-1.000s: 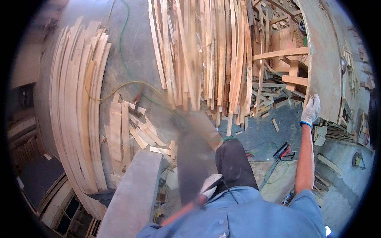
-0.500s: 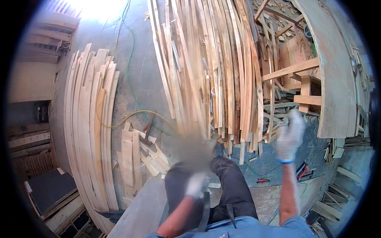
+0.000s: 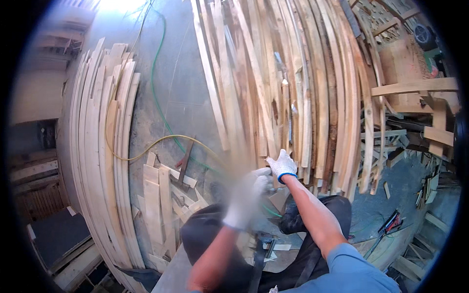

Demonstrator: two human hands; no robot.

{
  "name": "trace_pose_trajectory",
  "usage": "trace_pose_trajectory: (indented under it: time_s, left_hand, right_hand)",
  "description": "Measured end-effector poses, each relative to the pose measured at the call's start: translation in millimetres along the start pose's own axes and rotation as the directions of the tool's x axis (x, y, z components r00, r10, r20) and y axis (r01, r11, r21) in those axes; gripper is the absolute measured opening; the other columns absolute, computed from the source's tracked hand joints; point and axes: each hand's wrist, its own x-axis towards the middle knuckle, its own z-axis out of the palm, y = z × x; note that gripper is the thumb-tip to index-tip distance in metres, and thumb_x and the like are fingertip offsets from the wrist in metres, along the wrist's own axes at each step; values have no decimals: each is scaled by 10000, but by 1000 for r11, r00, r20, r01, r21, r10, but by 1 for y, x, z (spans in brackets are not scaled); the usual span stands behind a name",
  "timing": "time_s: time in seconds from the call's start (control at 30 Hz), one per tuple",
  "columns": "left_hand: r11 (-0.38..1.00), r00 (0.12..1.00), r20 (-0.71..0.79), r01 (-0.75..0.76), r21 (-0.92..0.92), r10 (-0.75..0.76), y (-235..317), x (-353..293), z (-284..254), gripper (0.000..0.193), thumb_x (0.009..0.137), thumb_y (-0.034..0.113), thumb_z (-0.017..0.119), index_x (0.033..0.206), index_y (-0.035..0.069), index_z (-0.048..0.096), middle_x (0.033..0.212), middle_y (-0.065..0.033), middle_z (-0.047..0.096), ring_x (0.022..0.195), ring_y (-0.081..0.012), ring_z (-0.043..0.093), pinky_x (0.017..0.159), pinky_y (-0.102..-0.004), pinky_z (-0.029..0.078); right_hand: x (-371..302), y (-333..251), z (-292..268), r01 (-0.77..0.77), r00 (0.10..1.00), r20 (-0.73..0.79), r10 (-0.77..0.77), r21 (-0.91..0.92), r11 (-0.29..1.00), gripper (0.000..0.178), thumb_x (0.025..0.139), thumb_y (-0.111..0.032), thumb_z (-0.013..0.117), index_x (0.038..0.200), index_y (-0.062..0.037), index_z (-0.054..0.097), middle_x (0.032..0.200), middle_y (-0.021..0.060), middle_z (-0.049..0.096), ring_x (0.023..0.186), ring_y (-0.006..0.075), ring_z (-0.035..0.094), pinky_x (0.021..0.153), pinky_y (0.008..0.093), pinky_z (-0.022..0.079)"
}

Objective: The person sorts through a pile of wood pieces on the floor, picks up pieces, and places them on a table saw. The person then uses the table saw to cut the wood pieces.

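Right fingers (image 3: 272,164) partly curled by the near ends of the long wood strips (image 3: 317,97); can't tell if you've got one. Your left fingers (image 3: 262,181) are just beside them, blurred, grip unreadable. Strips run out ahead; pale boards (image 3: 100,146) lie well left.

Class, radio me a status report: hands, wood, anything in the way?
Right hand over near ends of long wood strips, hold unclear. Left hand beside it, blurred. Yellow hose curves across floor toward left hand.
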Motion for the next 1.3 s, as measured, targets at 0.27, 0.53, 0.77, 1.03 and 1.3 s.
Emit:
trace_pose_trajectory:
  time_s: [0.27, 0.53, 0.77, 1.03, 1.3]
  left_hand:
    - [1000, 982, 190, 20, 0, -20, -24, 44, -43, 394, 1116, 252, 559, 1386, -24, 638, 1226, -123, 726, 1118, -162, 680, 990, -330, 531]
    - [962, 910, 312, -266, -65, 273, -34, 107, -34, 370, 1120, 238, 570, 1368, -24, 654, 1255, -108, 726, 1154, -149, 667, 1025, -316, 516]
    - [975, 859, 501, 12, -220, 103, -54, 138, -3, 382, 1110, 257, 593, 1362, -22, 663, 1208, -103, 745, 1107, -156, 690, 998, -315, 540]
    - [992, 782, 611, -111, -54, 121, -94, 165, 32, 377, 1090, 279, 599, 1297, -20, 696, 1063, -110, 754, 1010, -182, 714, 946, -333, 565]
    - [964, 779, 600, -260, 48, 181, -91, 170, 22, 403, 1090, 301, 571, 1315, -6, 702, 1081, -134, 760, 1039, -208, 718, 951, -348, 558]
  right_hand:
    - [53, -10, 97, 68, 996, -52, -72, -71, 995, 424, 887, -449, 729, 1068, -70, 667, 1035, 205, 787, 949, 409, 779, 807, 547, 608]
    - [95, -33, 111, 466, 856, -394, -335, 307, 830, 448, 905, -366, 702, 1275, -115, 682, 1218, 129, 684, 1222, 322, 644, 1049, 476, 516]
    - [106, 8, 102, 149, 763, -637, -112, 5, 989, 431, 869, -335, 696, 1229, -102, 657, 1197, 154, 663, 1187, 364, 629, 1002, 501, 521]
    - [84, 5, 142, 66, 796, -590, 136, 308, 949, 449, 924, -404, 621, 1238, -91, 700, 1196, 201, 737, 1136, 392, 699, 1004, 508, 542]
    - [109, 14, 123, 90, 849, -528, -8, 130, 987, 396, 957, -428, 608, 1161, -132, 775, 1172, 194, 763, 1130, 402, 719, 962, 515, 574]
